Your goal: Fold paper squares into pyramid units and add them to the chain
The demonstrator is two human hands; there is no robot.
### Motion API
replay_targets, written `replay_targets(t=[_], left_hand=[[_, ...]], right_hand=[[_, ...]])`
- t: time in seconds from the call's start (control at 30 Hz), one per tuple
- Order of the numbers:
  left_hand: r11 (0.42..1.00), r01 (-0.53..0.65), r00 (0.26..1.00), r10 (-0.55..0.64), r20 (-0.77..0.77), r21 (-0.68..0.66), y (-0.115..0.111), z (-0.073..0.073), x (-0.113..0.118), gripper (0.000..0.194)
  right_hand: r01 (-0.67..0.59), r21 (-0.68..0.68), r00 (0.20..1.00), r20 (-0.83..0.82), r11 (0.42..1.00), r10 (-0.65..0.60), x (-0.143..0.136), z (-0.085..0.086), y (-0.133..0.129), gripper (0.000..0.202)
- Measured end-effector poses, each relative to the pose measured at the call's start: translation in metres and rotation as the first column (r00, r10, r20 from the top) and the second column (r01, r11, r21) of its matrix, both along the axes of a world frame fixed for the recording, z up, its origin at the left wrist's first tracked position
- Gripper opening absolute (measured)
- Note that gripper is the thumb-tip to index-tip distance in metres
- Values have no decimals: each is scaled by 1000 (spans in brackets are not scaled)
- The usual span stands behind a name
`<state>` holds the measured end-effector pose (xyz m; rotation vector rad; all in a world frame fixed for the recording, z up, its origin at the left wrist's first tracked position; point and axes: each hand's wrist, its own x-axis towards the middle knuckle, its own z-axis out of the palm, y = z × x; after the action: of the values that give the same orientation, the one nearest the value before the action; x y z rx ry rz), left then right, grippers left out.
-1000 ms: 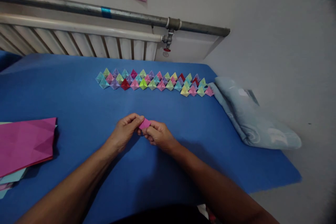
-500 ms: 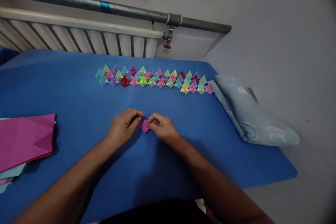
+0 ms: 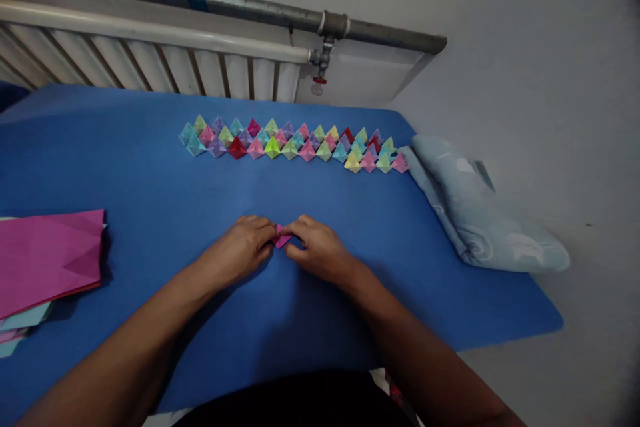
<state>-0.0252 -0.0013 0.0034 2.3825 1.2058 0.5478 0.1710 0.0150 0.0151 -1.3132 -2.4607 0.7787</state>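
Observation:
A small magenta folded paper piece (image 3: 283, 239) lies low over the blue tabletop (image 3: 210, 347), partly covered by fingers. On its left side, my left hand (image 3: 244, 244) is closed, fingertips gripping the edge. From the other side my right hand (image 3: 320, 245) pinches it, the index finger stretched across its upper part. Beyond both hands stand several folded paper pieces (image 3: 273, 148) in many colours, set in close rows.
Sheets of coloured paper with a magenta one on top (image 3: 55, 257) lie at the left. A folded light-blue cloth (image 3: 480, 213) rests at the right by the wall. Behind the table are a white radiator (image 3: 170, 70), a metal pipe (image 3: 260, 8) and a valve (image 3: 323, 63).
My left hand has moved right and closed onto the magenta paper's left side. My right hand has shifted slightly, its index finger now across the paper. The camera view has tilted a little.

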Motion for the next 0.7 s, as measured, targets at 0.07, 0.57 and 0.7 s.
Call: replay_targets(t=[0.07,0.57,0.7], left_hand=[[1000,20,1000,-20,-4,-24,1,3,-1,18],[991,15,999,-19,33,131,4,-14,-12,19],[980,5,999,5,-48,201,1,-13,-10,23]], right_hand=[[-24,15,1000,11,1000,24,2,-1,-1,31],[-97,163,995,25,982,95,7,-16,-5,25],[-97,178,995,35,979,93,8,-19,-5,25]])
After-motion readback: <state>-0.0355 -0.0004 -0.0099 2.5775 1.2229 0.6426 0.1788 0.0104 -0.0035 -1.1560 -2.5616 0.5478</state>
